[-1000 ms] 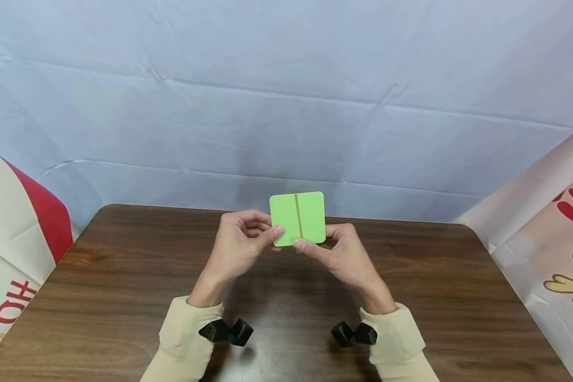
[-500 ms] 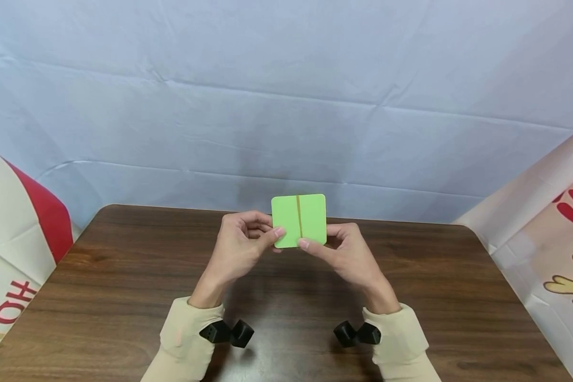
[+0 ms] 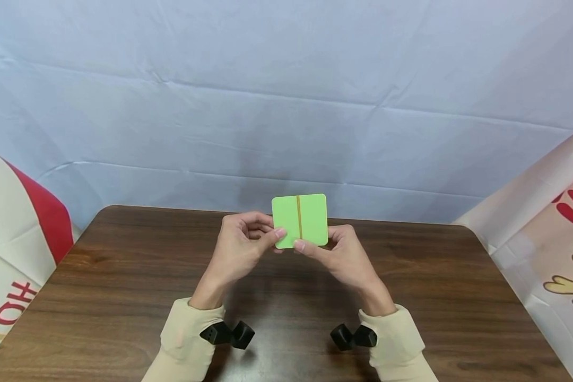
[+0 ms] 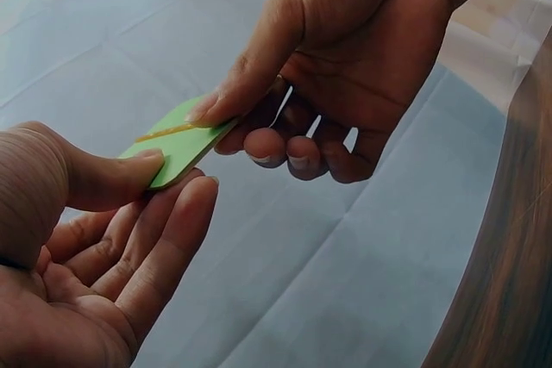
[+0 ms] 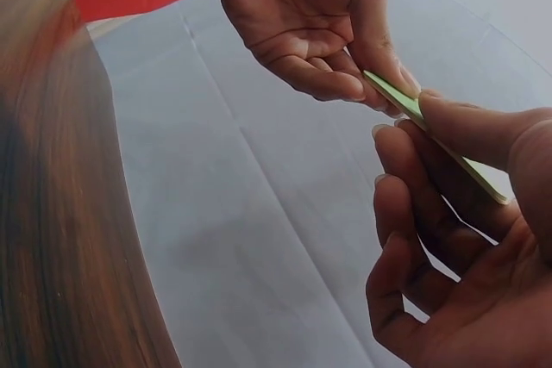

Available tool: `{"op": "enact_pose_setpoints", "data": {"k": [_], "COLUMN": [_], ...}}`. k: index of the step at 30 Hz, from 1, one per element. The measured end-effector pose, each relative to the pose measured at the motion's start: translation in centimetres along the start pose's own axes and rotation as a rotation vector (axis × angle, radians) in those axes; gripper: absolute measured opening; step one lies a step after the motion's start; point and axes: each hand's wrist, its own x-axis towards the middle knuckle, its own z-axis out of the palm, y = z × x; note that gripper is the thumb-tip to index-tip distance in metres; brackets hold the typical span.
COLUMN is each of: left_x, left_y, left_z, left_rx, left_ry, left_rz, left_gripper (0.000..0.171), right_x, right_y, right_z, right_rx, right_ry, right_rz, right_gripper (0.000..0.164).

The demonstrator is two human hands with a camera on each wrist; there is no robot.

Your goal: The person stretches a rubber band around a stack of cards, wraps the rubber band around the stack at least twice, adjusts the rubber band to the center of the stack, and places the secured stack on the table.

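Observation:
Both hands hold a thin square green pad with rounded corners (image 3: pixel 312 217), raised above the far part of the table. A narrow tan band, like a rubber band (image 3: pixel 298 209), runs down its front face. My left hand (image 3: pixel 239 249) pinches the lower left corner, thumb in front and fingers behind. My right hand (image 3: pixel 346 262) pinches the lower right part, its thumb on the lower edge close to the band. In the right wrist view the pad (image 5: pixel 457 157) appears nearly edge-on and looks slim. The back of the pad is hidden in the head view.
A dark brown wooden table (image 3: pixel 124 297) lies under the hands. Behind it hangs a pale blue-white cloth (image 3: pixel 286 106). Printed cloths stand at the left (image 3: pixel 24 233) and right (image 3: pixel 544 254). A small black camera sits on each cream sleeve cuff.
The pad has shifted slightly right and down. My right thumb slid a little right along the lower edge, then back left beside the band. The left hand keeps its pinch.

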Motion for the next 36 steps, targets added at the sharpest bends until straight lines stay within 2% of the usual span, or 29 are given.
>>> {"op": "enact_pose_setpoints", "data": {"k": [5,11,23,30,36], "left_x": [0.0,0.0,-0.1,-0.1,0.1], "left_y": [0.0,0.0,0.0,0.2,0.3], "left_z": [-0.1,-0.3,-0.1,-0.2,-0.4], "left_rx": [0.001,0.004,0.002,-0.001,-0.020], "left_ry": [-0.002,0.002,0.004,-0.016,-0.030], "left_rz": [0.001,0.005,0.004,-0.038,-0.091], "left_gripper": [0.010,0.011,0.010,0.010,0.013], "right_x": [0.0,0.0,-0.1,-0.1,-0.1], "right_y": [-0.1,0.1,0.0,-0.1,0.1], "right_z": [-0.3,-0.9,-0.1,-0.5,-1.4], "right_rx": [-0.019,-0.013,-0.017,-0.026,-0.014], "right_ry": [-0.002,-0.013,-0.024,-0.032,-0.046], "right_rz": [0.009,-0.023,-0.006,0.000,-0.030], "right_gripper": [0.014,0.015,0.011,0.012,0.023]}}
